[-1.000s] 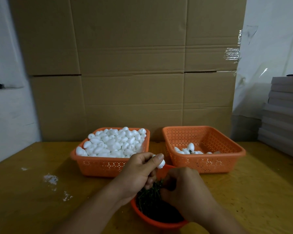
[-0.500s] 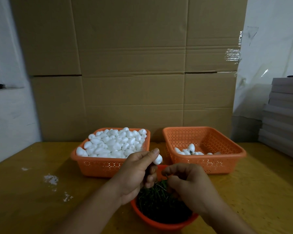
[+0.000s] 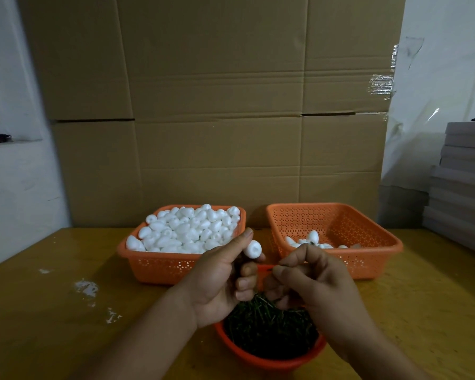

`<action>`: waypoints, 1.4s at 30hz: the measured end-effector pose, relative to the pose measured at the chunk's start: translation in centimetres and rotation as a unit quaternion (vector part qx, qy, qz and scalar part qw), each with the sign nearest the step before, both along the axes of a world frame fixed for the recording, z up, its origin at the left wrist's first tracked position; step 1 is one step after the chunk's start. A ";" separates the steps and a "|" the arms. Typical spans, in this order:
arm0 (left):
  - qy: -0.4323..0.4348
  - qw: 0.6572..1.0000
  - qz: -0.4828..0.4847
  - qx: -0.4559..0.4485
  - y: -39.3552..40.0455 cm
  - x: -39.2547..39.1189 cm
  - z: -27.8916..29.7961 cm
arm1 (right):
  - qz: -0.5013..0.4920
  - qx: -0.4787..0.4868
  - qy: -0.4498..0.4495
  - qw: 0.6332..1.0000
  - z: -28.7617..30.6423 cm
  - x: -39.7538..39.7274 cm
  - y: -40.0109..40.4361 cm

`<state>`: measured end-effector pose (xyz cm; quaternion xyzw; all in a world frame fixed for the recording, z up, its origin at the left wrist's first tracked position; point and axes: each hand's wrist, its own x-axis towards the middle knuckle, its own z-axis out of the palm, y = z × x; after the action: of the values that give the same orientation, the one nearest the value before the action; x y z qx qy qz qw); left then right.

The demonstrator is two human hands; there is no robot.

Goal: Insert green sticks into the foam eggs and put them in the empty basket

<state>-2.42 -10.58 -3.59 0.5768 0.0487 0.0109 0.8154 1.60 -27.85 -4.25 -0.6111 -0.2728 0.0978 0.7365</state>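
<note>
Left hand (image 3: pixel 217 281) pinched a small white foam egg (image 3: pixel 252 248) at thumb and fingertip. Right hand (image 3: pixel 316 281) was curled narrow above the round orange bowl (image 3: pixel 272 363) of thin green sticks (image 3: pixel 269 327); contents of that grip unclear.

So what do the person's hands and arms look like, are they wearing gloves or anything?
No gloves. The left hand and the right hand are both bare, and both forearms are bare as far as the picture shows, with no sleeves in view. I can see no rings, watch or bracelets, and the fingernails are short.
</note>
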 end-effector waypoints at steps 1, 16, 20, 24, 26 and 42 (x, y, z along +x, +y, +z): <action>0.002 1.000 -0.002 -0.004 0.0 -0.1 0.1 | -0.006 0.022 -0.013 1.000 0.0 0.0 0.0; -0.013 0.999 -0.042 -0.016 -0.7 -0.5 0.5 | -0.060 0.099 -0.095 0.989 -0.2 -0.6 0.6; -0.008 0.999 -0.040 -0.015 -0.8 -0.7 0.6 | -0.067 0.101 -0.089 0.989 -0.2 -0.5 0.6; -0.004 0.999 -0.036 -0.019 -0.9 -0.7 0.6 | -0.071 0.093 -0.103 0.988 -0.2 -0.6 0.6; -0.004 0.999 -0.036 -0.020 -1.0 -0.7 0.6 | -0.077 0.094 -0.114 0.986 -0.2 -0.7 0.6; -0.014 0.999 -0.030 0.005 -1.2 -0.8 0.4 | -0.102 0.100 -0.167 0.976 -0.7 -0.8 0.9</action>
<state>-3.23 -11.80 -3.23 0.5815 0.0201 -0.0053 0.8133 0.77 -26.96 -4.95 -0.5664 -0.3366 -0.1092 0.7443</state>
